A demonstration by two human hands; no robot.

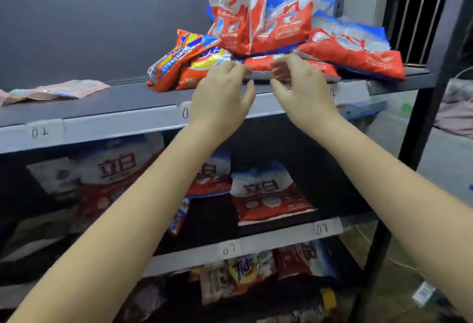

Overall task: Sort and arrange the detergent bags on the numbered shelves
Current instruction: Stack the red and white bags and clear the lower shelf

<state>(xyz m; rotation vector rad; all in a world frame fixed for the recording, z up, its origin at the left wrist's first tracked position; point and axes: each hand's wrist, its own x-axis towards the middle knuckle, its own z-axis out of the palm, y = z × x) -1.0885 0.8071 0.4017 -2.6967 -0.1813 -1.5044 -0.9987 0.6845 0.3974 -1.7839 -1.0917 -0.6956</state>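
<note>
A heap of red, white and blue detergent bags (281, 28) lies on the right part of the upper shelf (122, 117), with two orange bags (184, 64) at its left edge. Both my hands reach to the heap's front. My left hand (222, 94) hovers with loosely curled fingers just below the orange bags and holds nothing. My right hand (299, 82) hangs over the shelf's front edge next to a flat red bag (258, 62), fingers bent and empty. Paper labels with numbers, such as "02" (41, 132), sit on the shelf fronts.
A flat pink packet (64, 90) lies at the upper shelf's left. The middle shelf holds red and white bags (266, 194); the lowest one holds Tide bags (243, 269). A dark metal upright (419, 143) bounds the rack on the right.
</note>
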